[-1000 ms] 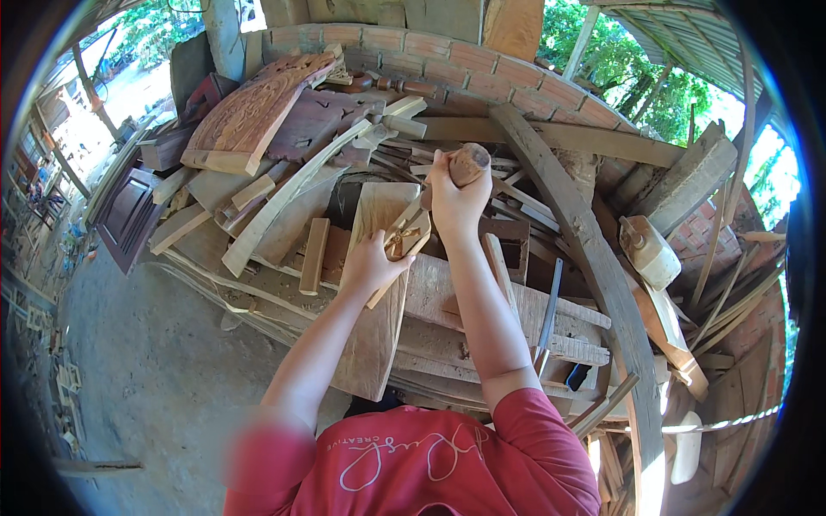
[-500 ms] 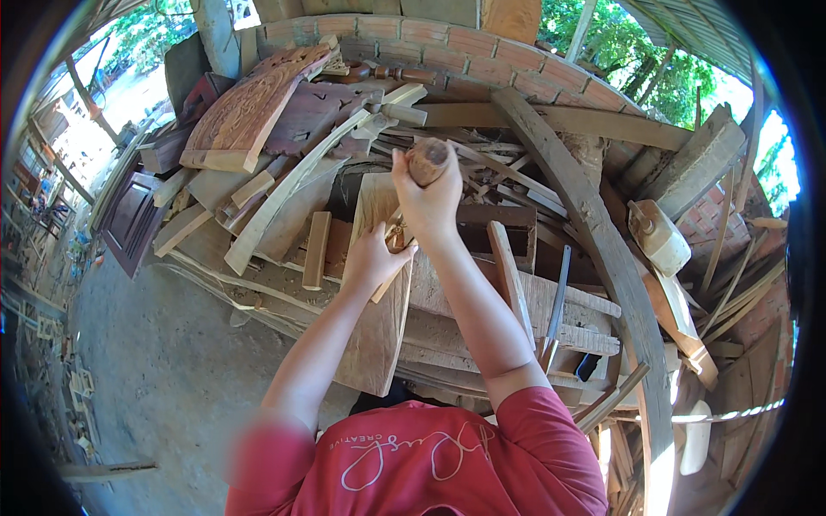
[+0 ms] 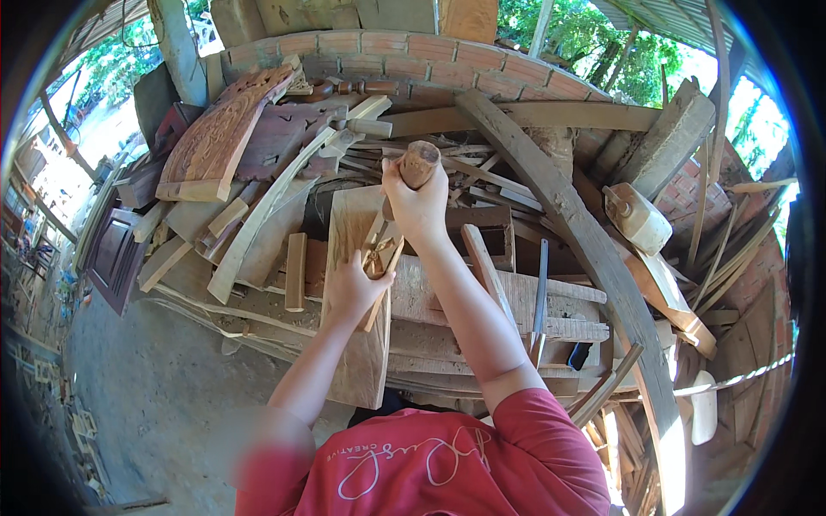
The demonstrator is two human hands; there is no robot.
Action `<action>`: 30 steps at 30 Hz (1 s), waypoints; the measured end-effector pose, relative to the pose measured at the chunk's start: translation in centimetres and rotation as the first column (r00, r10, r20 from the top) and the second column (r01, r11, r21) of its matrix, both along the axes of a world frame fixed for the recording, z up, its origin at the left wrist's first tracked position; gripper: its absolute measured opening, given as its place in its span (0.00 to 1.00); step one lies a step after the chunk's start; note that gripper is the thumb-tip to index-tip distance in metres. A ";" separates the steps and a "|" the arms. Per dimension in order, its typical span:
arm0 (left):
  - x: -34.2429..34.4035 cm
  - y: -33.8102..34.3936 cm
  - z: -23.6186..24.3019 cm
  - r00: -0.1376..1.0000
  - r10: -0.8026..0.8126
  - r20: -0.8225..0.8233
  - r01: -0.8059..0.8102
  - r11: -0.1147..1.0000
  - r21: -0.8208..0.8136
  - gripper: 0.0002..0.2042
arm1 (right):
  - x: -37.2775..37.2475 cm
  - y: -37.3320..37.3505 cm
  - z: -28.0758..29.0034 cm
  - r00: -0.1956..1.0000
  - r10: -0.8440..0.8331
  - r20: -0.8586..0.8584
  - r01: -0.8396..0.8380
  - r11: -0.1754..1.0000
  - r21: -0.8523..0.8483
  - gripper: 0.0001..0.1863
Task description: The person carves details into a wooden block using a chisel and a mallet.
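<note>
My right hand is wrapped around the thick round wooden handle of what looks like a chisel, held upright with the handle's end facing up. A short stretch of its shaft shows beside the fist; the tip is hidden. Just below and to the left, my left hand grips a narrow wooden block, fingers closed about its side. Curled golden shavings sit in the block's upper part. Under both lies a long, wide board, running from the woodpile toward my body.
A handsaw stands to the right beside an upright wood strip. A heavy beam slants down the right side, near a plastic jug. Carved panels and offcuts are heaped at the left before a brick wall.
The view has shifted, so the surroundings sit farther left. My left hand and the block are now lower and farther from my right fist, with more of the shavings showing.
</note>
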State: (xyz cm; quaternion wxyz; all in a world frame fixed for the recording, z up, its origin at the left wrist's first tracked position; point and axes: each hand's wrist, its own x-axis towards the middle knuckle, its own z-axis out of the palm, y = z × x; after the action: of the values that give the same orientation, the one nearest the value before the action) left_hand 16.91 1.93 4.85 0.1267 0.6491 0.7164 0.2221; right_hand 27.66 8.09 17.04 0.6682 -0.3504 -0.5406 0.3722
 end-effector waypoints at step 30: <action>2.9 5.5 16.6 0.874 -0.423 0.240 0.102 0.641 0.761 0.21 | 2.0 -0.3 0.4 0.871 0.028 0.490 -0.194 0.937 0.292 0.23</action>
State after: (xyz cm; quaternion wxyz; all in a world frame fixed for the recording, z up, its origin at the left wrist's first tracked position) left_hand 19.76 7.44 21.50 0.0324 0.6849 0.4224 0.5928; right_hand 29.70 7.75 17.47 0.5403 -0.2819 -0.7628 0.2160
